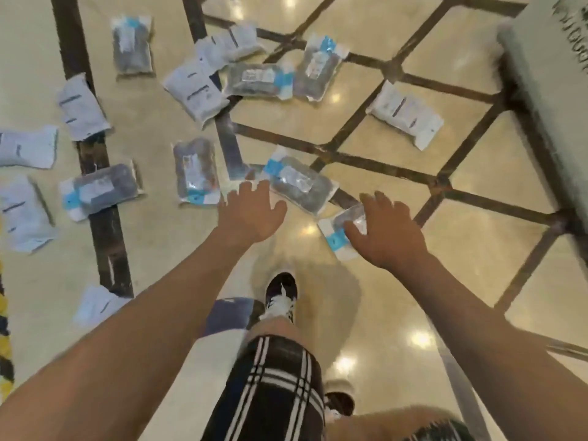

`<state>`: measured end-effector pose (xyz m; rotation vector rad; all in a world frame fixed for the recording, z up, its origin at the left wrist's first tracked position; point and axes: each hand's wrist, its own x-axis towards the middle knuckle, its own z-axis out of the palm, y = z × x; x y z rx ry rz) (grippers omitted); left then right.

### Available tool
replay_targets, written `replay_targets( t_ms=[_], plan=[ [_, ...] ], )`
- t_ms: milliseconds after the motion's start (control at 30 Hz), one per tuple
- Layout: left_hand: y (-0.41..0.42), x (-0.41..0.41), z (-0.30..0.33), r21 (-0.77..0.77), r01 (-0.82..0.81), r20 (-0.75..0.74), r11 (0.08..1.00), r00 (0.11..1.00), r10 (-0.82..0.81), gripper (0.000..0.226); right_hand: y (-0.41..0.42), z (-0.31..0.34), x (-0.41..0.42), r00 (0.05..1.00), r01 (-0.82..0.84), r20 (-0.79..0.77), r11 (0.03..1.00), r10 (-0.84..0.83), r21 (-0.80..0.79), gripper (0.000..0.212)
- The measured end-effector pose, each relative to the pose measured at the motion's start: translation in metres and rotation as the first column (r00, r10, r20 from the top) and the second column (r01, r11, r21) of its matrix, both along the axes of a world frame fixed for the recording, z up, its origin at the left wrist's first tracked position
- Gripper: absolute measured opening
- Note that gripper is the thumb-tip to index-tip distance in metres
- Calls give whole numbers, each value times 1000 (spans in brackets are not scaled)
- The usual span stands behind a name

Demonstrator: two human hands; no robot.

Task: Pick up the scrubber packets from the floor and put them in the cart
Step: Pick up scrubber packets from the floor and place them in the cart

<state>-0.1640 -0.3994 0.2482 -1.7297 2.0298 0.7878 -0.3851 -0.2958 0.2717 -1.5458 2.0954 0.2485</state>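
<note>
Checked black-and-white shorts (270, 393) and a bare knee fill the bottom of the view, and below them a dark sneaker with white laces (281, 296) stands on the glossy cream floor (350, 36). Both bare arms reach forward and down from the person. His or her left hand (251, 214) hangs over the floor with the fingers spread and almost straight; it holds nothing, and the fingertips are just beside the near edge of a scrubber packet (300, 183) with a blue strip, lying face up on a dark tile line. I cannot tell if they touch it. The right hand (386, 232) is also spread, with relaxed fingers, and it lies over another scrubber packet (342, 230), covering its far end; the thumb is near the clear plastic, but a real grip is not visible.

Many more packets (197, 90) lie scattered on the floor further away and to the left, some with the dark scrubber showing, some turned with the white back up. One more white packet (405, 114) lies alone to the right. At the right edge a pale grey cart (550, 100) stands, blurred, well apart from both hands.
</note>
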Motion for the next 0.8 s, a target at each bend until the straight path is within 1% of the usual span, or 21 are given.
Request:
replay_targets(
  t_ms=[67, 167, 267, 333, 367, 400, 467, 500, 600, 667, 700, 733, 800],
  plan=[
    [-8, -18, -92, 51, 7, 11, 999, 1000, -8, 70, 0, -92, -11, 1000, -10, -15, 1000, 11, 29, 66],
    [-21, -50, -204, 74, 87, 11, 994, 996, -88, 69, 1, -208, -37, 997, -2, -81, 991, 13, 131, 63],
    [-50, -81, -284, -4, 217, -32, 976, 976, -217, 65, 3, -289, -73, 989, -21, -136, 973, 54, 232, 78],
    [-68, -99, -324, -32, 307, -24, 951, 951, -307, 66, 6, -329, -92, 976, -92, -163, 953, 143, 289, 86],
    [-74, -102, -333, -29, 344, -4, 939, 939, -344, 66, 7, -335, -98, 968, -138, -159, 940, 195, 312, 90],
    [-75, -104, -344, -43, 370, 26, 928, 929, -370, 67, 9, -341, -101, 963, -159, -162, 941, 215, 300, 92],
    [-73, -105, -363, -100, 410, 76, 907, 912, -403, 69, 14, -353, -106, 965, -137, -189, 962, 183, 234, 92],
    [-69, -102, -367, -119, 414, 74, 903, 910, -407, 69, 13, -354, -109, 968, -98, -206, 974, 140, 204, 91],
    [-51, -85, -363, -83, 416, 36, 906, 909, -414, 68, 11, -354, -105, 967, 97, -250, 978, -49, 183, 88],
    [-42, -65, -363, -104, 480, -22, 871, 875, -484, 73, 7, -351, -101, 944, 278, -237, 941, -230, 195, 92],
    [-38, -54, -364, -128, 492, -86, 861, 859, -504, 74, 5, -351, -99, 924, 358, -216, 909, -314, 211, 93],
    [-34, -45, -366, -150, 495, -168, 856, 840, -516, 70, 3, -351, -98, 911, 403, -186, 888, -367, 220, 90],
    [-26, -31, -369, -229, 519, -305, 823, 765, -567, 58, 1, -353, -94, 907, 420, -122, 891, -404, 174, 78]
  ],
)
